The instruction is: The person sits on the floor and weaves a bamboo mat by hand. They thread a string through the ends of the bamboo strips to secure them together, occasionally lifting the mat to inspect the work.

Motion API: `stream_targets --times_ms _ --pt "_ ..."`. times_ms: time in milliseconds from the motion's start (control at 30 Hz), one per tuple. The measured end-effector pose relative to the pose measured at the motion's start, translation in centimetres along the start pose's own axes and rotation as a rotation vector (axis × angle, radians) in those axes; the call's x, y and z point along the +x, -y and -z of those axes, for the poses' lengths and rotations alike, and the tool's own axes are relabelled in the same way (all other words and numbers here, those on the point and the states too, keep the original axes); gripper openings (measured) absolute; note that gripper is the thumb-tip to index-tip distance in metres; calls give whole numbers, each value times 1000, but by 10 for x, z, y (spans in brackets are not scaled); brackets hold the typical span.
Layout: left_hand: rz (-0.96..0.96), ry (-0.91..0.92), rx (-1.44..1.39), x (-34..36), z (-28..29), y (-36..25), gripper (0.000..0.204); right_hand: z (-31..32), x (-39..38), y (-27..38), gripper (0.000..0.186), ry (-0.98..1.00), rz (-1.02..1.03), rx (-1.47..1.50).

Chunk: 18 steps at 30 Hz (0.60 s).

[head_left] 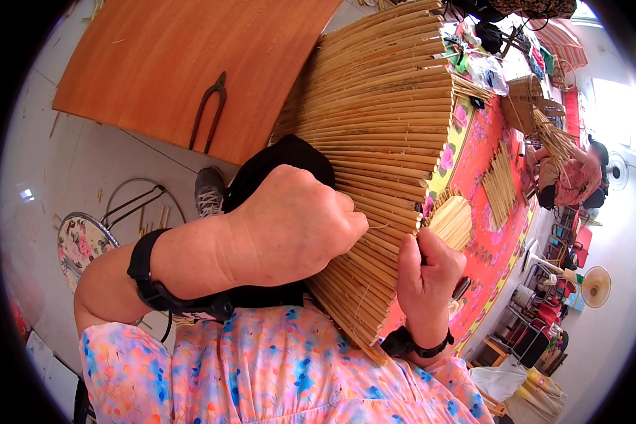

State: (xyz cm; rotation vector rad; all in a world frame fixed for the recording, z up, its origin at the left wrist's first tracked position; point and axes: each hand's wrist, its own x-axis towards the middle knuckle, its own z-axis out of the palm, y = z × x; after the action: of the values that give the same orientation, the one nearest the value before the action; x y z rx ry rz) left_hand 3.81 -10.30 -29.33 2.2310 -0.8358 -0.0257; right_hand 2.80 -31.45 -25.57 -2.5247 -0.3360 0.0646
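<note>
A large mat of straw-coloured reed sticks [381, 120], laid side by side, spreads from the table over my lap. Above its middle, my left hand [297, 222] is closed in a fist with the knuckles up. A thin pale strand [379, 226] shows just past its fingers; whether the fist holds it is hidden. My right hand [431, 272] is also closed, thumb pressed to the curled fingers, at the mat's right edge by the stick ends. What it grips, if anything, cannot be made out.
Dark pincers [210, 113] lie on the orange wooden table [155, 63] at the left. A floral stool [81, 244] stands below it. On a red floral cloth [473, 275] at the right are bundles of sticks [500, 187]. Farther off, a person [572, 173] sits beside a fan [617, 169].
</note>
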Motion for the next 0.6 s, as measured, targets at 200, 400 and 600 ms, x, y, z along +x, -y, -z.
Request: stream_targets --times_ms 200,400,600 --pt "-1 -15 2 2 -2 -1 6 -1 0 0 28 -6 20 -25" --pt "18 -4 24 4 -6 -6 6 -2 0 0 30 -12 24 -16" --pt "67 35 63 6 1 -9 3 1 -11 -10 16 25 -11 200"
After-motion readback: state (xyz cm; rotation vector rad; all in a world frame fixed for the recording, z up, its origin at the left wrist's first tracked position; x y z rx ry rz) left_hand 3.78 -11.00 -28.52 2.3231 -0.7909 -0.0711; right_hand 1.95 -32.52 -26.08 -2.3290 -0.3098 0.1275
